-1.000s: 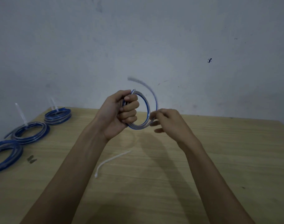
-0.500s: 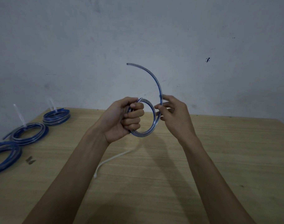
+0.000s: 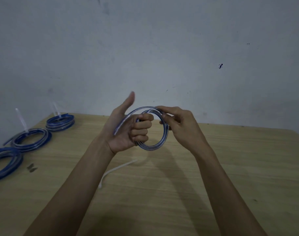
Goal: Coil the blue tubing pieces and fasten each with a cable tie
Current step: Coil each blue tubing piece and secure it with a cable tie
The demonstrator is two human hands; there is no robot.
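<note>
**Tubing coil held between both hands above the tabletop**

A coil of blue tubing (image 3: 158,133) is held in the air above the wooden tabletop (image 3: 230,167), in front of a pale wall (image 3: 162,48). The left hand (image 3: 128,132) is closed around the left side of the coil, its fingers curled through the ring, while its thumb (image 3: 128,103) is stretched upward and away from the tubing. One free end of the tubing is laid across the left palm. The right hand (image 3: 179,125) is closed in a pinch on the upper right part of the coil, with the tubing gripped between thumb and fingertips.

A white cable tie (image 3: 114,171) is seen lying loose on the tabletop below the hands, partly hidden by the left forearm. At the far left of the tabletop, three finished coils (image 3: 33,138) of blue tubing are laid in a row, touching or nearly touching one another; white cable-tie tails are seen standing up from two of them. A small dark object (image 3: 31,167) is lying near the closest coil; what it is cannot be told.
</note>
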